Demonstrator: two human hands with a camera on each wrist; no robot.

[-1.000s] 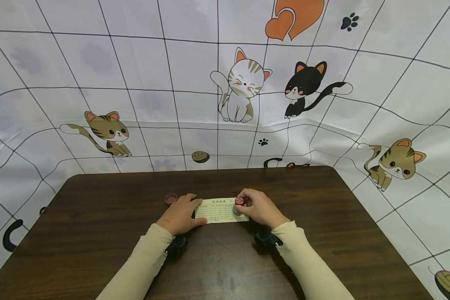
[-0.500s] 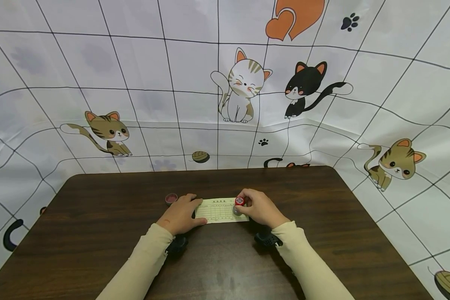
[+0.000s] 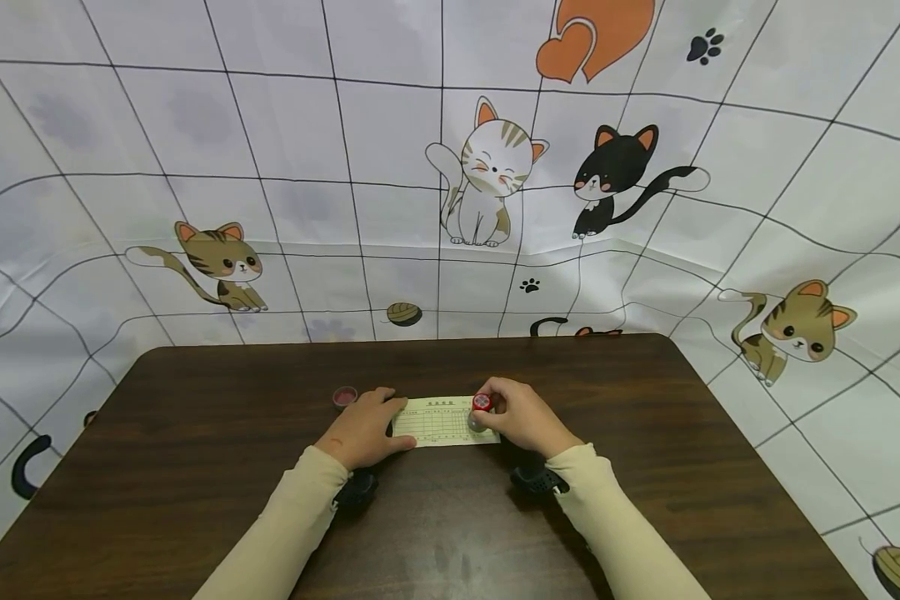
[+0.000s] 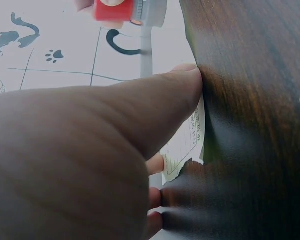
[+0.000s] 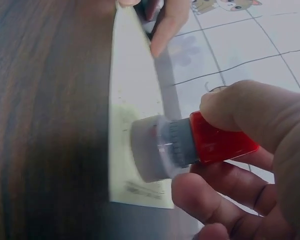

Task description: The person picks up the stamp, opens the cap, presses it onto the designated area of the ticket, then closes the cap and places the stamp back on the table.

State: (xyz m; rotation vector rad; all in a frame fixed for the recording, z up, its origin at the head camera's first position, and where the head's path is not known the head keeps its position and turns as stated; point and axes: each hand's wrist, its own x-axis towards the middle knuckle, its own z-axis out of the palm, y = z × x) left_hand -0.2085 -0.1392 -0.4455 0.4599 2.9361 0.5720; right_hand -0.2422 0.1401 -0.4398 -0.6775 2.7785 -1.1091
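Observation:
A pale yellow printed slip (image 3: 437, 422) with a ruled table lies on the dark table. My right hand (image 3: 525, 415) grips a stamp by its red handle, thumb on one side and fingers on the other. The stamp (image 5: 162, 145) has a grey ribbed collar and a clear round base, set against the slip near its right end. My left hand (image 3: 360, 427) rests at the slip's left end, fingers extended and thumb (image 4: 180, 90) pressing along the near edge. That end shows a torn edge in the left wrist view.
A small round reddish cap or dish (image 3: 344, 397) sits on the table (image 3: 450, 525) just beyond my left hand. Behind the table's far edge hangs a white cloth (image 3: 307, 208) printed with cats and grid lines.
The head view has shifted by a few pixels. Both hands, the stamp and the slip stay in the same places.

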